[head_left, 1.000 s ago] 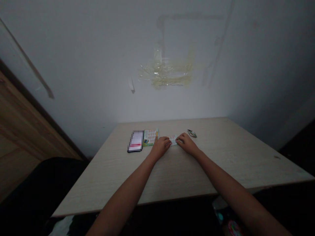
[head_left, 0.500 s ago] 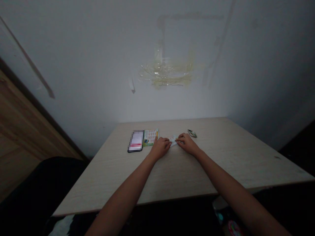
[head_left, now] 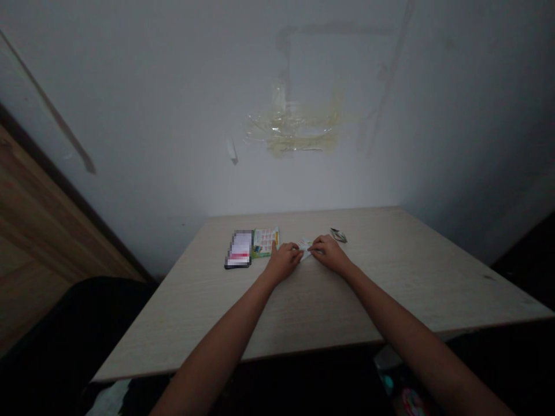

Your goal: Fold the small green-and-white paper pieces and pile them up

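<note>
A small piece of folded, light printed paper (head_left: 305,248) lies on the table between my two hands. My left hand (head_left: 284,260) pinches its left side, with the thumb stretched toward a printed booklet. On the right side, my right hand (head_left: 327,252) presses and pinches the paper with its fingertips. My fingers cover much of it, so its full shape is hidden. Just beyond the right hand lies a small folded paper piece (head_left: 339,235) in green and white.
The printed booklet (head_left: 266,238) lies left of my left hand, beside a phone (head_left: 239,249) with a blurred screen. The pale wooden table (head_left: 312,312) meets a wall with peeling tape (head_left: 303,136). A dark object (head_left: 82,323) stands off the table's left edge.
The fingers of my right hand have shifted slightly left over the paper, and the paper looks a little narrower. The phone and booklet have stayed put.
</note>
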A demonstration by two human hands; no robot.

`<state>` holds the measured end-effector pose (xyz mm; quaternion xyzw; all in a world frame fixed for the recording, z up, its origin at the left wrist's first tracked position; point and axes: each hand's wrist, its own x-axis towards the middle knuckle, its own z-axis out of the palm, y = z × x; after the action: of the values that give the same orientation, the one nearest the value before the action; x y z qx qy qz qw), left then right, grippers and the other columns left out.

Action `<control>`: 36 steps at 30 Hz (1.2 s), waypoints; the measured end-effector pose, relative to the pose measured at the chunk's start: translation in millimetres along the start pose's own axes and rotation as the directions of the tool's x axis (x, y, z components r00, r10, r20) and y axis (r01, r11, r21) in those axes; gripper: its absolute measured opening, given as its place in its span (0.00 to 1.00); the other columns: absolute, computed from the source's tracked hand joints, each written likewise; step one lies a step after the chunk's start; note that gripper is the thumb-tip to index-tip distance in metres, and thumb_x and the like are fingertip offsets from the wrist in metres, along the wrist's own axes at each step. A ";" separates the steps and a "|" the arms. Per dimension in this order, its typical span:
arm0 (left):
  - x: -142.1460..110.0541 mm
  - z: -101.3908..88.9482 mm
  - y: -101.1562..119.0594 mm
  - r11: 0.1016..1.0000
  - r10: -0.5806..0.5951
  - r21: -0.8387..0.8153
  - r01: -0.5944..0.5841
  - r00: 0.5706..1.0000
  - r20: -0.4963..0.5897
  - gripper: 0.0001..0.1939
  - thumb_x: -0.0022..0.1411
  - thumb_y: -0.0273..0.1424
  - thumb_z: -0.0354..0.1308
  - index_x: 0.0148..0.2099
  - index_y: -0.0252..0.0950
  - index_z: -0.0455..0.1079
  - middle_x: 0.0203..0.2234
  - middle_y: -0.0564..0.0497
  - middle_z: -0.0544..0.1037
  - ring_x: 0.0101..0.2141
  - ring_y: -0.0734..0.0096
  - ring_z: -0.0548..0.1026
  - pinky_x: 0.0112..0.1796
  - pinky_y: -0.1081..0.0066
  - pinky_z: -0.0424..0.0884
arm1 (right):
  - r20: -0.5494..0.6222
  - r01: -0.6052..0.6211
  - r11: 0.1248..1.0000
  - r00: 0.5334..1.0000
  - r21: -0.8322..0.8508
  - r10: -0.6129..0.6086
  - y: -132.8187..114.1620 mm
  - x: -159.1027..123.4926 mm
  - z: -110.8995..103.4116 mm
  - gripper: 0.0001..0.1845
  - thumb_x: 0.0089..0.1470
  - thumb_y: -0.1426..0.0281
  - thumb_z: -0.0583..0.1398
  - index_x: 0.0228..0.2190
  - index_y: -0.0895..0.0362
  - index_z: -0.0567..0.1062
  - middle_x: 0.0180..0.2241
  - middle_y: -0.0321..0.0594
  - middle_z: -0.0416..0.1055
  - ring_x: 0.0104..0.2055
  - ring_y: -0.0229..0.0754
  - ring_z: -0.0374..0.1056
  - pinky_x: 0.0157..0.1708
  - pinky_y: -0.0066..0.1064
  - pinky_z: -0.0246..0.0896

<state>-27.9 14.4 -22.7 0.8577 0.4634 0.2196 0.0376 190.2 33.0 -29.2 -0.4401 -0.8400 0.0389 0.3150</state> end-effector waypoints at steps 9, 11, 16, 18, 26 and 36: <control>0.2 -0.9 1.8 0.997 0.029 -0.079 -0.026 0.999 0.035 0.16 0.70 0.38 0.48 0.52 0.45 0.73 0.51 0.49 0.76 0.54 0.64 0.68 0.61 0.45 0.45 | -0.017 -0.081 0.997 0.997 0.017 0.081 7.8 0.2 3.8 0.10 0.57 0.69 0.59 0.36 0.56 0.82 0.39 0.46 0.73 0.44 0.46 0.66 0.49 0.38 0.60; -0.2 -1.2 2.1 0.998 0.030 -0.053 -0.029 0.999 0.021 0.14 0.69 0.37 0.50 0.51 0.46 0.74 0.52 0.48 0.75 0.54 0.63 0.67 0.61 0.45 0.46 | -0.010 -0.087 0.996 0.996 0.025 0.087 7.8 0.1 3.5 0.10 0.58 0.69 0.59 0.36 0.56 0.81 0.38 0.45 0.73 0.44 0.46 0.66 0.49 0.38 0.61; -0.7 -2.0 1.2 0.999 -0.019 0.028 0.019 1.000 -0.003 0.12 0.66 0.40 0.54 0.48 0.51 0.76 0.52 0.50 0.74 0.56 0.57 0.63 0.58 0.36 0.45 | 0.015 -0.089 0.995 0.996 0.046 0.089 8.3 -0.4 2.8 0.12 0.57 0.67 0.59 0.39 0.55 0.81 0.41 0.46 0.74 0.46 0.46 0.67 0.50 0.38 0.61; -0.7 -3.1 1.3 0.999 -0.026 0.019 0.026 1.000 0.003 0.12 0.66 0.40 0.54 0.48 0.51 0.76 0.51 0.50 0.75 0.56 0.57 0.63 0.58 0.35 0.44 | 0.019 -0.083 0.994 0.996 0.069 0.082 9.3 -0.6 3.6 0.13 0.56 0.66 0.60 0.41 0.56 0.81 0.43 0.47 0.74 0.47 0.47 0.68 0.52 0.39 0.61; -0.3 -9.6 3.3 0.999 -0.029 -0.044 0.029 1.000 0.005 0.13 0.68 0.39 0.51 0.44 0.46 0.77 0.45 0.50 0.79 0.53 0.60 0.67 0.59 0.36 0.41 | 0.025 -0.080 0.982 0.997 0.169 0.077 5.7 -1.7 1.7 0.16 0.56 0.68 0.59 0.46 0.54 0.79 0.48 0.47 0.75 0.53 0.48 0.67 0.57 0.45 0.59; -0.3 -10.8 -0.2 0.995 -0.044 -0.088 0.044 0.999 0.004 0.12 0.66 0.38 0.53 0.41 0.46 0.78 0.45 0.51 0.80 0.53 0.59 0.67 0.58 0.34 0.40 | 0.041 -0.078 0.974 0.997 0.210 0.071 6.3 -5.2 1.7 0.19 0.55 0.67 0.61 0.48 0.57 0.77 0.52 0.49 0.72 0.55 0.47 0.67 0.59 0.44 0.58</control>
<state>-32.7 12.7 -13.2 0.8450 0.4721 0.2379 0.0809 195.9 33.3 -35.3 -0.4346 -0.8189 0.1473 0.3446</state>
